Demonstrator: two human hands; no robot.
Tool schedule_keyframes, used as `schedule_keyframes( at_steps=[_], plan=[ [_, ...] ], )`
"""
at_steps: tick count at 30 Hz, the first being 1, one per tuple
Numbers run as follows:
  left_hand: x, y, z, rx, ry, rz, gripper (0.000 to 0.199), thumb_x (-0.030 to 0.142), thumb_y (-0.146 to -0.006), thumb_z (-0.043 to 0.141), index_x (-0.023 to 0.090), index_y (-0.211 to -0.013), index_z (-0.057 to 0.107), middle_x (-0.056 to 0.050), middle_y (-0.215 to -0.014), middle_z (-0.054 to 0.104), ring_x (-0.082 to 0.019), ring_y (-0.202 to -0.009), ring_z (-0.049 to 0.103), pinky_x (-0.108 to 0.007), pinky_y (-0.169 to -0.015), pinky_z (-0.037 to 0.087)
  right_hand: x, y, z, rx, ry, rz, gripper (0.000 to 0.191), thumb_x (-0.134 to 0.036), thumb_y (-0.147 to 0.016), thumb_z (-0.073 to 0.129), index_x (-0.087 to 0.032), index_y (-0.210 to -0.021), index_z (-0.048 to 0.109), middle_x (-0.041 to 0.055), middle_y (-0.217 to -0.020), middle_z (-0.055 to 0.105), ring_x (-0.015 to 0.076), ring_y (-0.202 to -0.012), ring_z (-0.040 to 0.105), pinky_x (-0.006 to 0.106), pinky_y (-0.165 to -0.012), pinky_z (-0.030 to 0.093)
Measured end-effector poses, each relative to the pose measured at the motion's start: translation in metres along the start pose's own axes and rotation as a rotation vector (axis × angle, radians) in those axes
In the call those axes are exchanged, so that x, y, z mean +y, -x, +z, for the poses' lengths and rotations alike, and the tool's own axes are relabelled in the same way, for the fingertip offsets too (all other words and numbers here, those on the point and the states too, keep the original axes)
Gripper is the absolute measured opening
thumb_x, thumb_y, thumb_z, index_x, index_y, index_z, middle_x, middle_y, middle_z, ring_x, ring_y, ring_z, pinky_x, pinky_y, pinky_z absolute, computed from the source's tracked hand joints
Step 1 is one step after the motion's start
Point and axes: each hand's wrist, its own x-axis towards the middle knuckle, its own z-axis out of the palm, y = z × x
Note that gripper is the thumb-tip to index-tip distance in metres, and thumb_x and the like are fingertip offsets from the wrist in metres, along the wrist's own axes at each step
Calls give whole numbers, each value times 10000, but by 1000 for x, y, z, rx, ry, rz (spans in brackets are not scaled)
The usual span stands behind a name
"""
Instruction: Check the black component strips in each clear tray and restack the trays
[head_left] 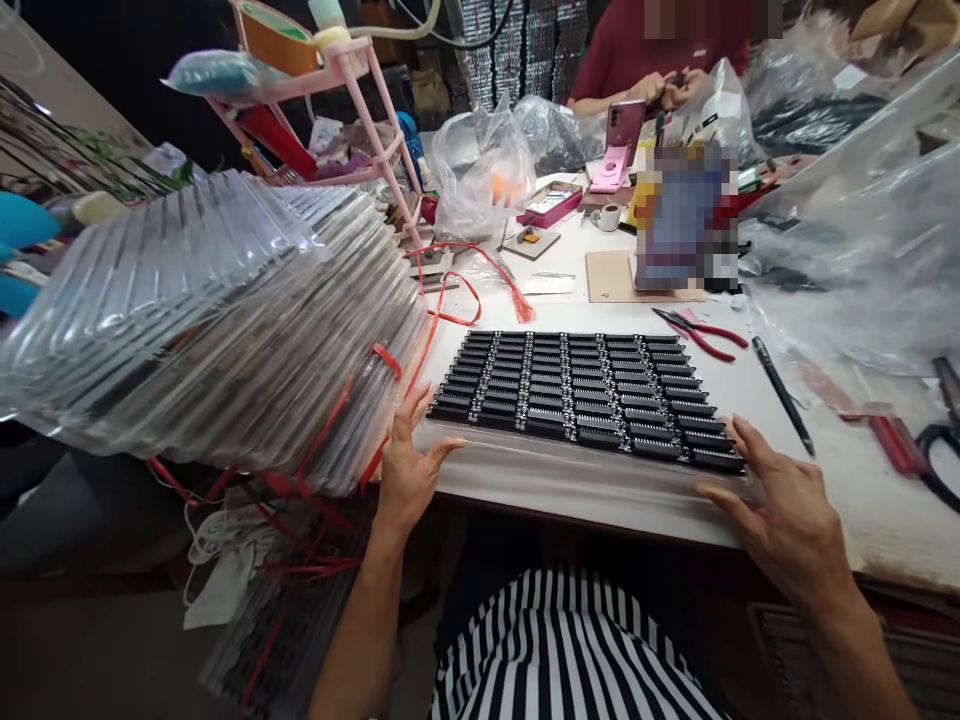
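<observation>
A clear plastic tray (555, 442) lies at the front of the white table, filled with rows of small black electronic parts (566, 390) that have silvery pins along their edges. My left hand (409, 460) grips its near left corner, thumb on the front rim and fingers along the side. At the near right corner my right hand (795, 510) grips it the same way, thumb low at the front and fingers beside the end of the rows. Just left of my left hand rises a tall stack of clear plastic trays (225, 330), partly tied with red plastic strings.
Red-handled pliers (705, 330), a black pen (784, 395) and scissors (941, 455) lie to the right. Clear plastic bags (862, 250) crowd the right side. A pink rack (367, 110) stands behind the stack. Across the table (555, 310), a person in a dark red shirt (622, 60) handles something small.
</observation>
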Motion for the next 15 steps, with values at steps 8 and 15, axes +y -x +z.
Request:
schedule_keyframes(
  at_steps=[8, 15],
  plan=[
    [-1, 2, -2, -12, -52, -17, 702, 468, -767, 686, 237, -1363, 396, -135, -1330, 533, -247, -1214, 535, -400, -1050, 408, -1, -2, 1, 64, 33, -23, 664, -493, -931, 509, -191, -1480, 291, 121, -1103, 613, 288, -875, 590, 441, -824, 435],
    [-19, 14, -5, -198, -90, -117, 721, 410, -773, 702, 261, -1399, 377, -109, -1356, 520, -250, -1256, 490, -435, -1088, 358, 0, -4, 2, 38, 25, -26, 715, -540, -918, 502, -174, -1483, 264, 131, -1161, 597, 259, -907, 574, 413, -843, 430]
  ],
)
